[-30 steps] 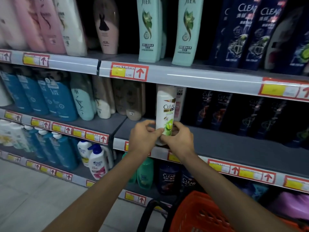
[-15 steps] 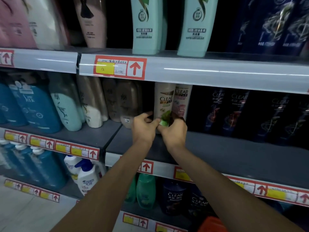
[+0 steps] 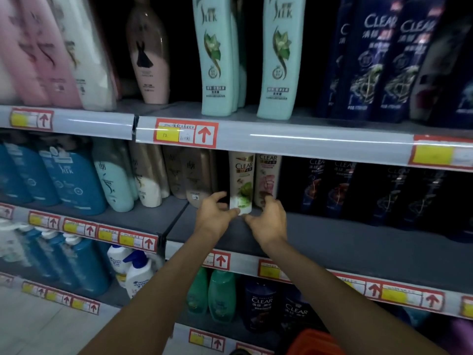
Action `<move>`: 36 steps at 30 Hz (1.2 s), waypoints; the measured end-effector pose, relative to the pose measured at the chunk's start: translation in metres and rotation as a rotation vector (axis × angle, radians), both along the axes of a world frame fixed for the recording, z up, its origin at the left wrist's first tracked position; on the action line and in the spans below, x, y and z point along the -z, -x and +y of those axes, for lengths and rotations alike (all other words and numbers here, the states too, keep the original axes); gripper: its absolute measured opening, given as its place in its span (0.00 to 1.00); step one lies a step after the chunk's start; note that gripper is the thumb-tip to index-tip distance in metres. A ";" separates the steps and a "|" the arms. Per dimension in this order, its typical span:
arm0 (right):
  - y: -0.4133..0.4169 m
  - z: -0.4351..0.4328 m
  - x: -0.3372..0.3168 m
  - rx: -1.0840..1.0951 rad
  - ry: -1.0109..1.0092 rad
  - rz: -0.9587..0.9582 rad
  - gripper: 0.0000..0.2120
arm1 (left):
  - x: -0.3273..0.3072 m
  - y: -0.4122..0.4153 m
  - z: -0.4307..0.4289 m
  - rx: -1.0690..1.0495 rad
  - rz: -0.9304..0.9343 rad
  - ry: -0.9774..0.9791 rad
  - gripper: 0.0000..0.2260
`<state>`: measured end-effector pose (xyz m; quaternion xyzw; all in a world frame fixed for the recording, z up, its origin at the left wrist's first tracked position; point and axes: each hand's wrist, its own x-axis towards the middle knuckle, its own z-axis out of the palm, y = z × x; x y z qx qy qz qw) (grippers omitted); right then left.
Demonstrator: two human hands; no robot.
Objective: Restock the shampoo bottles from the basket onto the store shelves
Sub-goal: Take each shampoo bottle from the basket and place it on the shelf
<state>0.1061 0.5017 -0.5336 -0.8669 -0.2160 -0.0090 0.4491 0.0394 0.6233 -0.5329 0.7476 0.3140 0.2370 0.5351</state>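
Left hand [image 3: 213,217] loose, thumb touching the bottom of the green shampoo bottle [image 3: 242,180], right hand [image 3: 270,222] loose just beside it, bottle standing on the middle shelf [image 3: 332,242], pink bottle [image 3: 267,178] next to it, orange basket [image 3: 314,342] down below.

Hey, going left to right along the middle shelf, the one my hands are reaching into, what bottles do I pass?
blue bottles → pale teal bottle → cream-and-white bottles → tan bottles → white-and-green CLEAR bottle → pink CLEAR bottle → dark CLEAR bottles
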 end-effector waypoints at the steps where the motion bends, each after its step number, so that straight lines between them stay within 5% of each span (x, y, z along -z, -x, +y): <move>1: 0.004 -0.010 -0.005 -0.024 0.023 -0.013 0.28 | -0.005 0.007 -0.004 0.025 0.035 -0.057 0.31; 18: 0.072 -0.222 -0.085 -0.295 0.411 -0.121 0.60 | -0.087 0.123 -0.168 0.365 0.567 -0.843 0.39; 27: 0.088 -0.350 -0.057 -0.369 0.633 -0.171 0.55 | -0.035 0.142 -0.259 0.548 0.536 -0.955 0.40; 36: 0.119 -0.435 0.052 -0.563 0.910 0.211 0.49 | 0.058 0.152 -0.321 0.772 0.674 -0.869 0.40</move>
